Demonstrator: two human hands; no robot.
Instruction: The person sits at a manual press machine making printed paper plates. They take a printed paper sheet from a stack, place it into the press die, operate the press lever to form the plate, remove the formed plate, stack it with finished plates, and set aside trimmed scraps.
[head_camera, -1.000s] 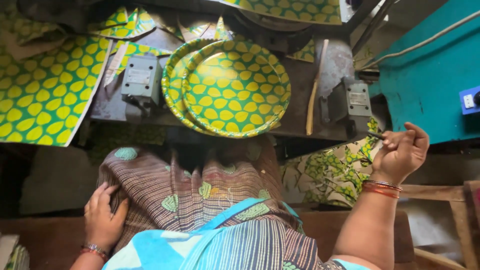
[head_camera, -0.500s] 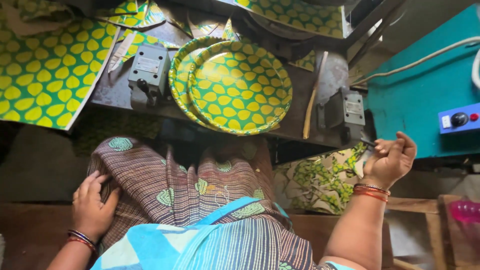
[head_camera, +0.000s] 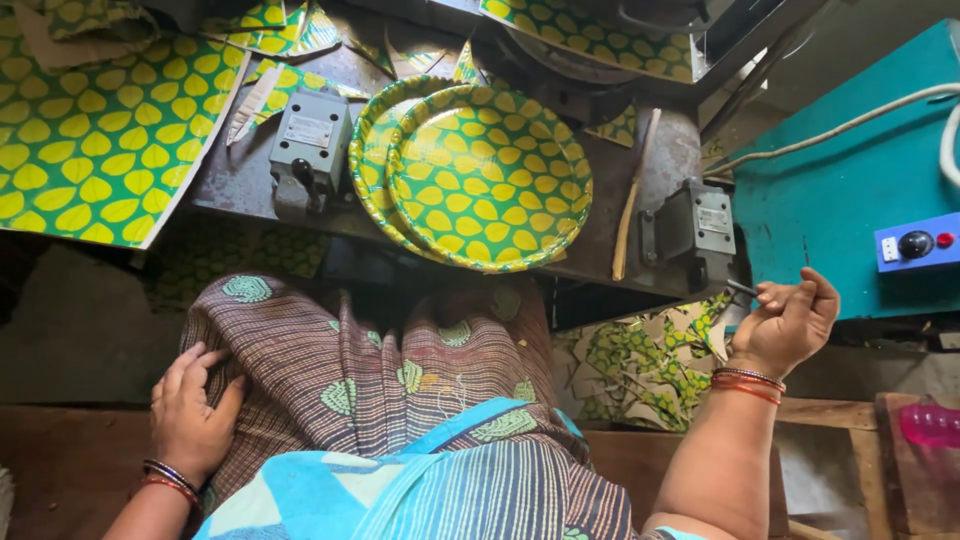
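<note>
Lever, thin and metal, sits pinched in the right hand beside the grey switch box; stacked leaf-print plates fill the bench middle. Left hand lies open-fingered on the striped cloth.

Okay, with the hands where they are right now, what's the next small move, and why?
Probably bring the left hand up off the striped cloth to the stacked green-and-yellow plates on the machine bed. It is free and open, while the right hand is pinched on the thin lever by the grey switch box.

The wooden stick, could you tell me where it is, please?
In the head view the wooden stick lies on the machine bed, right of the stacked plates, beside the grey switch box.
</note>
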